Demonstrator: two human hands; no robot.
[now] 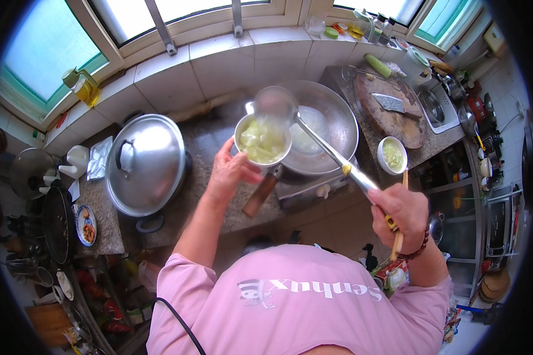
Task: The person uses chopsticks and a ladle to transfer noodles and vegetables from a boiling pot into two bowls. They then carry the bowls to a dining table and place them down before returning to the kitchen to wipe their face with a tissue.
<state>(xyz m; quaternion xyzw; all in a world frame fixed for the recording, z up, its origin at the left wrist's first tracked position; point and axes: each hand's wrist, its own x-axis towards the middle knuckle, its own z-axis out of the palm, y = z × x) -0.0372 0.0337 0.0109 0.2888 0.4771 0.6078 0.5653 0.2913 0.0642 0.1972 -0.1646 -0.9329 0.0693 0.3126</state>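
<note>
My left hand point(233, 171) holds a white bowl point(239, 145) by its side, over the near left rim of a metal wok point(344, 128). Pale green food pieces point(262, 140) fill the bowl. In my right hand point(402, 217) are the handle of a metal ladle point(324, 144) and a pair of wooden chopsticks point(398, 246). The ladle's bowl, blurred, is tilted over the far right edge of the white bowl. Some cloudy liquid point(311, 128) shows in the bottom of the wok. Its wooden handle point(261, 193) points toward me, below the left hand.
A large lidded pot point(146, 164) stands on the left counter, near a plate of food point(86, 225). To the right, a second bowl point(391, 155) of green food sits beside a round chopping board point(368, 104) with a cleaver point(388, 102) on it. Behind that is a sink point(444, 122).
</note>
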